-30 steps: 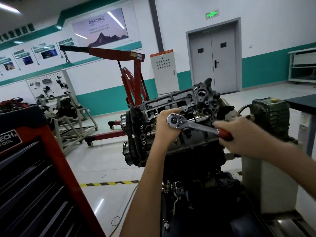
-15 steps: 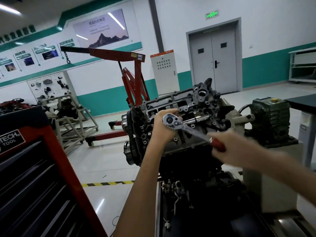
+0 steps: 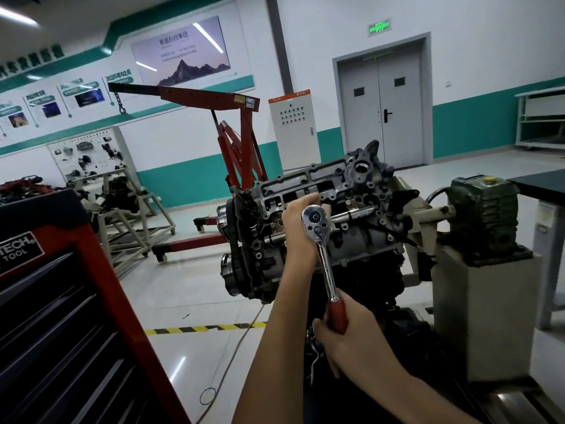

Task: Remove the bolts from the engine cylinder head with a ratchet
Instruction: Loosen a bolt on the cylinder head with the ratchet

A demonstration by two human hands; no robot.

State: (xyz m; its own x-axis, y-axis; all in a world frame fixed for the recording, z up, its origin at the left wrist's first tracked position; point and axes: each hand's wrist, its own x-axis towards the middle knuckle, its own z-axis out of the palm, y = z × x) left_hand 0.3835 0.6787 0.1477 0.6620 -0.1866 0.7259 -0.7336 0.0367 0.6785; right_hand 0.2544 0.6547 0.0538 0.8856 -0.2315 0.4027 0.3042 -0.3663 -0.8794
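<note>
1. While the engine (image 3: 363, 249) sits tilted on its stand in the middle of the workshop floor, its cylinder head (image 3: 330, 175) faces the person, bare and full of open holes.
2. The ratchet (image 3: 325, 264) is up against that cylinder head. Its chrome head sits near the middle of the casting and its handle hangs almost straight down from there.
3. A shiny extension bar (image 3: 354, 213) runs from the ratchet's head off to the right and into the cylinder head; where its far end lands I cannot make out.
4. The left hand (image 3: 296, 223) is cupped behind the ratchet's head, with its fingers curled round the back of it.
5. The right hand (image 3: 351, 341) is wrapped tight round the red grip at the bottom of the handle, low in front of the engine's dark lower half.
6. Behind the engine stands a red hoist (image 3: 238, 142), its chain and hook hanging from the end of the boom, and a red tool cabinet (image 3: 76, 301) fills the near left.
7. To the right, a green gearbox (image 3: 483, 221) sits on a pale block, and a grey double door (image 3: 382, 102) is in the far wall.
</note>
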